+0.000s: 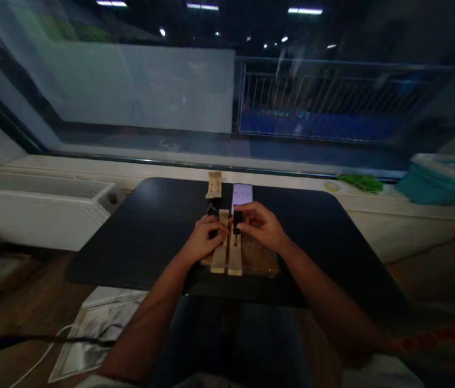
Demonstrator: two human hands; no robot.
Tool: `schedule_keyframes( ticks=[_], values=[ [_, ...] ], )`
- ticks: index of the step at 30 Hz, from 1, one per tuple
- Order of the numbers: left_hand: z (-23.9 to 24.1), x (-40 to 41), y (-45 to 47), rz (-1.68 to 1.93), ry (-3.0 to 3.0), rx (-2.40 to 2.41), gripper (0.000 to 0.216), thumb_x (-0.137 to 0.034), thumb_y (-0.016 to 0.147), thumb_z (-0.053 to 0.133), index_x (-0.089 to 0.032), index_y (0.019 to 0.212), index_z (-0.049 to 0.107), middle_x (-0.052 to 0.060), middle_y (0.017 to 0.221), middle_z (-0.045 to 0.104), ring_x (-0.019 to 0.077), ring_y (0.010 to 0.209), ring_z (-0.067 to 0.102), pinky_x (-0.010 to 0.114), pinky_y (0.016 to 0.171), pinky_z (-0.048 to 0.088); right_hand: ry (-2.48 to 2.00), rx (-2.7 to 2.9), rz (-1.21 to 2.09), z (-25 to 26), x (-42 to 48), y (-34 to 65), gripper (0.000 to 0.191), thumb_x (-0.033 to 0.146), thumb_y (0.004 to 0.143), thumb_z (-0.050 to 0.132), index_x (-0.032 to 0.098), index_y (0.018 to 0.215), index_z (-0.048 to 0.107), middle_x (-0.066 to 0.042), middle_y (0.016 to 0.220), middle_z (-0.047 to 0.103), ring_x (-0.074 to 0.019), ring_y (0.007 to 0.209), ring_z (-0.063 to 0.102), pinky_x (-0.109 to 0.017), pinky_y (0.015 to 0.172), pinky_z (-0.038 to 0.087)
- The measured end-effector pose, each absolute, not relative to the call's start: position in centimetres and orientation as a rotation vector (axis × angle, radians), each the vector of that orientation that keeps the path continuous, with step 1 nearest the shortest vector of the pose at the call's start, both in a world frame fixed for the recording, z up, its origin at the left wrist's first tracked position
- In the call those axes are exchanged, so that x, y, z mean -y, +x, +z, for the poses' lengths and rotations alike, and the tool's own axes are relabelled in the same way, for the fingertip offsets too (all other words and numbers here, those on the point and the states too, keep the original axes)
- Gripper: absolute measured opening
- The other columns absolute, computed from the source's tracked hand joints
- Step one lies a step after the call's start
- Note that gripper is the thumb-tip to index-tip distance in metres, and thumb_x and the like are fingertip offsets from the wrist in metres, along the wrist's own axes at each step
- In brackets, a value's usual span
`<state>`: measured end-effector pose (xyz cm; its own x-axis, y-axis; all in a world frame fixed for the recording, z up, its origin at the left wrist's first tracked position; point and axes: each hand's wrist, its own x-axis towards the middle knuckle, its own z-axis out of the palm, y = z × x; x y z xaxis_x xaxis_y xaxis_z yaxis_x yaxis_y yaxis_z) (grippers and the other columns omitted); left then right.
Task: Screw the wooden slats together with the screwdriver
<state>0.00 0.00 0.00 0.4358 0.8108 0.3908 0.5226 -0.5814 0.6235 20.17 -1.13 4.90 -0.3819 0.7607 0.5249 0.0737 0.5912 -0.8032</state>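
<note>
My right hand point(263, 223) is closed round the black handle of a small screwdriver point(237, 217). Its metal shaft points down, with the tip at the right one of two pale wooden strips point(234, 263). Beside it lies the left wooden strip point(219, 261), with a narrow gap between the two. My left hand point(208, 237) has its fingers and thumb bent round the left strip, partly hiding it. Both strips rest on a brown wooden board point(261, 257). Whether a screw sits under the tip is too small to tell.
Beyond my hands on the black table point(138, 231) are a phone point(242, 194) with a lit screen and another wooden piece point(214, 185). A window sill with a teal container point(439, 180) and a green bundle point(360, 182) runs behind. At the left stands a radiator point(41, 210).
</note>
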Motion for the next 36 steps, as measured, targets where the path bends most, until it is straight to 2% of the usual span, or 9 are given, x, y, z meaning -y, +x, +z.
schedule_keyframes(
  ticks=[8,12,14,17,20,24,36],
  values=[
    [0.3,0.2,-0.1,0.969,2.263,-1.142,0.016,-0.019,0.082,0.058,-0.021,0.077,0.073,0.002,0.076,0.062,0.0202,0.08,0.053,0.035,0.08,0.037,-0.698,1.775,0.765,4.0,0.8,19.7,0.036,0.043,0.073,0.073,0.027,0.101,0.057,0.003,0.076,0.056,-0.009,0.054,0.048,-0.023,0.047,0.04],
    [0.9,0.3,-0.5,0.996,2.221,-1.099,0.015,-0.02,0.08,0.058,-0.021,0.075,0.073,0.001,0.067,0.061,0.0191,0.073,0.052,0.034,0.075,0.038,-0.708,1.808,0.785,3.9,0.9,19.4,0.043,0.038,0.077,0.07,0.029,0.115,0.053,0.0,0.089,0.061,-0.0091,0.057,0.051,-0.024,0.048,0.043],
    [1.2,0.5,-0.8,1.029,2.175,-1.083,0.016,-0.02,0.078,0.057,-0.02,0.075,0.073,0.001,0.064,0.061,0.0184,0.07,0.052,0.032,0.071,0.04,-0.725,1.839,0.78,4.2,1.2,19.3,0.043,0.039,0.079,0.068,0.028,0.117,0.052,0.0,0.086,0.06,-0.0098,0.058,0.051,-0.025,0.05,0.045],
    [1.8,0.8,-1.3,1.091,2.094,-1.086,0.018,-0.022,0.077,0.055,-0.019,0.076,0.072,0.003,0.07,0.065,0.0183,0.07,0.056,0.03,0.068,0.044,-0.736,1.788,0.745,4.8,1.7,19.2,0.037,0.043,0.08,0.065,0.027,0.111,0.055,0.003,0.075,0.054,-0.0107,0.058,0.05,-0.026,0.053,0.045],
    [2.2,0.8,-1.7,1.131,2.037,-1.114,0.021,-0.026,0.079,0.052,-0.017,0.077,0.071,0.005,0.077,0.069,0.0192,0.073,0.06,0.03,0.067,0.046,-0.709,1.55,0.737,5.4,1.7,19.4,0.036,0.045,0.079,0.066,0.028,0.108,0.053,0.002,0.079,0.053,-0.0092,0.056,0.047,-0.025,0.048,0.042],
    [2.9,0.3,-2.1,1.212,1.926,-1.188,0.02,-0.028,0.078,0.05,-0.017,0.075,0.067,0.003,0.07,0.065,0.0175,0.065,0.057,0.028,0.061,0.044,-0.662,1.311,0.856,5.7,1.2,19.7,0.035,0.047,0.077,0.067,0.029,0.101,0.048,0.002,0.082,0.055,-0.0061,0.047,0.044,-0.022,0.038,0.035],
    [5.0,-2.3,-3.6,1.38,1.706,-1.207,0.009,-0.026,0.071,0.058,-0.019,0.07,0.063,-0.002,0.059,0.052,0.0127,0.055,0.044,0.025,0.054,0.035,-0.605,1.134,1.133,5.2,0.8,19.7,0.032,0.043,0.078,0.066,0.026,0.1,0.05,0.002,0.078,0.066,-0.0055,0.045,0.05,-0.023,0.041,0.037]
  ],
)
